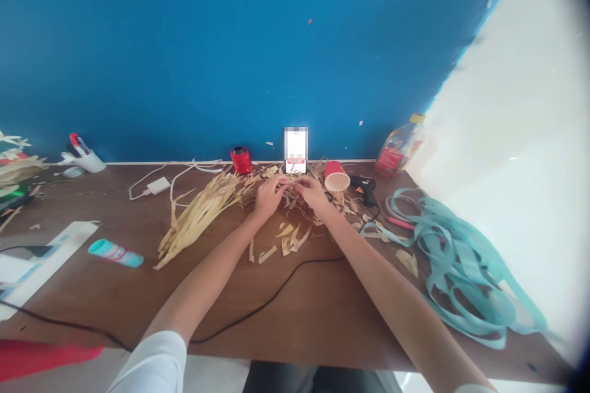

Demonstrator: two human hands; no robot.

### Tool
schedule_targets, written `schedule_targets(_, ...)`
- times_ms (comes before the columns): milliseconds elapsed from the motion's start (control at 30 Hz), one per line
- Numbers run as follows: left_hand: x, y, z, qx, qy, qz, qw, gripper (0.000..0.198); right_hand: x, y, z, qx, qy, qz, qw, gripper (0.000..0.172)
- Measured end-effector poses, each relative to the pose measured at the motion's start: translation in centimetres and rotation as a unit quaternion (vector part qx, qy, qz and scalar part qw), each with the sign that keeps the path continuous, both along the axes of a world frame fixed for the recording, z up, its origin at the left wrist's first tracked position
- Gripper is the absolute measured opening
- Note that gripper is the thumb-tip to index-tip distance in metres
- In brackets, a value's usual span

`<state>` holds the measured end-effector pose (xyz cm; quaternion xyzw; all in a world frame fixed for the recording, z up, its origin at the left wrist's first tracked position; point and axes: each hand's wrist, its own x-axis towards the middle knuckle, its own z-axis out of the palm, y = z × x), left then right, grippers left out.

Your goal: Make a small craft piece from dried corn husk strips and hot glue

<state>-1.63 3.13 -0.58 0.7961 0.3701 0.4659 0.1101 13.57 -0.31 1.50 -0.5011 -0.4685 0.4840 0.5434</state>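
Both hands meet over a heap of shredded husk scraps near the back of the brown table. The fingers of my left hand (270, 195) are pinched together, almost touching those of my right hand (311, 193), which are pinched too. Whatever lies between the fingertips is too small to make out; pale husk bits surround it. Left of my left hand lies a bundle of dried corn husks (198, 215). Loose husk pieces (289, 241) are scattered below my hands. Just behind them a lit phone (295, 142) stands upright against the blue wall.
A red paper cup (337, 178) lies tipped beside a black glue gun (367, 189). Tangled teal ribbon (465, 245) covers the right side, near a bottle (397, 147). At left are a cyan roll (116, 252) and a power strip (69, 249). A black cord (271, 299) crosses the front.
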Motion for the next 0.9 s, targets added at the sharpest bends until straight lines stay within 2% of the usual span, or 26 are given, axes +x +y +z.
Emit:
schedule_targets(133,0.0,-0.1,0.1,-0.014,0.004,-0.013,1.000,0.025,0.2,0.0,-0.1,0.027,-0.014,-0.003,1.000,0.016)
schedule_targets(400,0.0,0.1,-0.1,-0.016,0.006,-0.008,1.000,0.024,0.0,0.0,-0.3,0.027,-0.020,-0.005,0.999,0.019)
schedule_targets(633,0.0,0.1,0.1,0.015,0.047,-0.007,0.999,0.020,0.4,0.0,-0.6,0.073,-0.105,0.012,0.992,0.017)
schedule_targets(800,0.0,0.0,-0.1,0.019,0.083,0.044,0.995,0.020,0.6,-0.6,0.3,0.154,-0.234,-0.009,0.960,0.022)
schedule_targets(900,0.0,0.0,-0.2,0.013,0.102,0.066,0.992,0.022,0.6,-0.9,0.6,0.190,-0.254,-0.003,0.948,0.023)
